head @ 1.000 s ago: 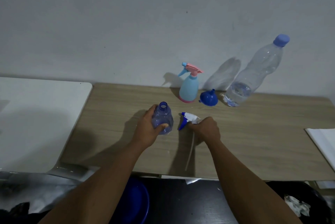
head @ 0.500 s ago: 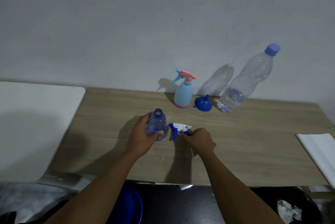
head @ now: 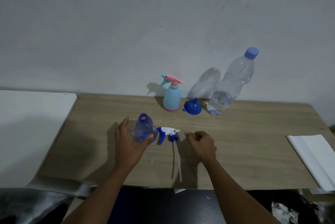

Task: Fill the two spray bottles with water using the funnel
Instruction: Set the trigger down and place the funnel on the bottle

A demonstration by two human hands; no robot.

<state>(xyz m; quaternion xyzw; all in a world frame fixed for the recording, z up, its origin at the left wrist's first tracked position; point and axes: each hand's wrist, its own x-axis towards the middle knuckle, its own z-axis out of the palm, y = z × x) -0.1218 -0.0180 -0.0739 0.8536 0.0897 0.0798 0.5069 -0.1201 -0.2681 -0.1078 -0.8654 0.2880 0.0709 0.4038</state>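
Left hand (head: 129,144) grips the open bottle (head: 144,129) (base hidden); right hand's (head: 204,144) grip empty, loosely curled.

A clear blue spray bottle (head: 144,129) stands upright with its neck open, cupped by the left hand (head: 129,142) — fingers (head: 125,124) behind it, thumb across its lower front. Its white-and-blue trigger head (head: 167,133) lies flat just right of that thumb, apart from the right hand (head: 203,144), with the dip tube trailing toward the near edge. Beyond the fingertips, by the wall, a pale blue spray bottle (head: 171,98) with a pink trigger top stands upright and capped. Just right of it a blue funnel (head: 192,107) rests mouth-down, spout up — beside a large clear water bottle (head: 230,86) with a blue cap, water only in its lower part.
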